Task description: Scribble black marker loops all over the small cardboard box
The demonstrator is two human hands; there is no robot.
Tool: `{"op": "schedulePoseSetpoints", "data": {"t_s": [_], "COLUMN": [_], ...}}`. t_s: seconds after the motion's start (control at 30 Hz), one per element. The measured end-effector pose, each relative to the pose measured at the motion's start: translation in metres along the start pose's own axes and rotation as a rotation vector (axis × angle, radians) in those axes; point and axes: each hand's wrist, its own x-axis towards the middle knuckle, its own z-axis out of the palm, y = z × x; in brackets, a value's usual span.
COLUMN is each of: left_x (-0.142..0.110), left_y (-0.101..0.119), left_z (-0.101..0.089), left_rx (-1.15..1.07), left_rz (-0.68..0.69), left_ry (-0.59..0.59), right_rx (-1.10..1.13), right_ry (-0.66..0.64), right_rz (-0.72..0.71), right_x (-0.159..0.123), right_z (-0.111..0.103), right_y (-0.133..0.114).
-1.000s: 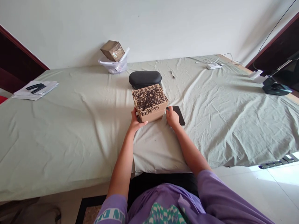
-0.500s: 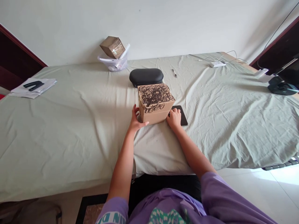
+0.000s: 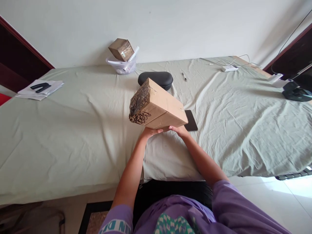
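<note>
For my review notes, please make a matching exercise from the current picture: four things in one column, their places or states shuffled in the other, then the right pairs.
Things
1. Large cardboard box
2. Small cardboard box
3. Black oval case
4. Dark flat tablet-like device

Places or states
A. Resting on top of the translucent tub by the wall
B. Lying to the right of the large box
C. Tilted, held by the left grip and the right grip
D. Behind the large box, partly hidden by it

Pairs: 1-C, 2-A, 3-D, 4-B
</note>
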Motion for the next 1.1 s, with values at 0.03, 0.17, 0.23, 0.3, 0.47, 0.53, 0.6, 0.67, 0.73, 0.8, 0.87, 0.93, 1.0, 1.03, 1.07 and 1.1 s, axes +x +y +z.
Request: {"op": "schedulePoseSetpoints", "data": {"t_s": [0.03, 0.17, 0.23, 0.3, 0.47, 0.53, 0.6, 0.67, 0.73, 0.8, 0.87, 0.93, 1.0, 1.03, 1.07, 1.1], "left_x": [0.002, 0.010, 0.009, 0.006, -0.001, 0.000, 0.001, 0.002, 0.003, 0.003, 0.002, 0.001, 0.000, 0.000, -0.001, -0.001], "left_y": [0.003, 0.026, 0.038, 0.045, 0.044, 0.043, 0.045, 0.049, 0.051, 0.051, 0.051, 0.051, 0.054, 0.056, 0.059, 0.062], "left_z": [0.001, -0.023, -0.042, -0.055, -0.051, -0.045, -0.041, -0.040, -0.039, -0.037, -0.034, -0.032, -0.033, -0.034, -0.035, -0.036], "left_rx": [0.015, 0.051, 0.082, 0.112, 0.099, 0.084, 0.067, 0.041, 0.011, -0.007, 0.000, 0.034, 0.074, 0.091, 0.106, 0.115], "left_rz": [0.028, 0.202, 0.256, 0.265, 0.227, 0.229, 0.236, 0.239, 0.237, 0.223, 0.189, 0.137, 0.088, 0.070, 0.059, 0.049], "left_ry": [0.040, 0.272, 0.301, 0.238, 0.079, 0.087, 0.121, 0.159, 0.191, 0.196, 0.159, 0.095, 0.045, 0.034, 0.034, 0.044], "right_rx": [0.000, -0.019, -0.060, -0.096, -0.072, -0.063, -0.042, 0.010, 0.103, 0.173, 0.165, 0.095, 0.034, 0.014, -0.005, -0.020], "right_ry": [0.027, 0.112, 0.080, -0.018, -0.112, -0.097, -0.061, 0.009, 0.052, 0.006, -0.054, -0.065, -0.042, -0.037, -0.035, -0.039], "right_rz": [-0.012, -0.103, -0.128, -0.124, -0.077, -0.064, -0.082, -0.116, -0.137, -0.129, -0.106, -0.074, -0.050, -0.044, -0.043, -0.046], "right_x": [0.000, 0.001, 0.001, 0.001, 0.000, 0.000, 0.001, 0.002, 0.002, 0.002, 0.000, -0.003, -0.006, -0.007, -0.008, -0.008], "right_z": [-0.005, -0.042, -0.059, -0.070, -0.077, -0.077, -0.075, -0.069, -0.058, -0.045, -0.033, -0.029, -0.032, -0.035, -0.038, -0.041], "right_y": [-0.005, -0.023, -0.027, -0.028, -0.030, -0.030, -0.030, -0.027, -0.023, -0.020, -0.017, -0.015, -0.015, -0.014, -0.014, -0.014]}}
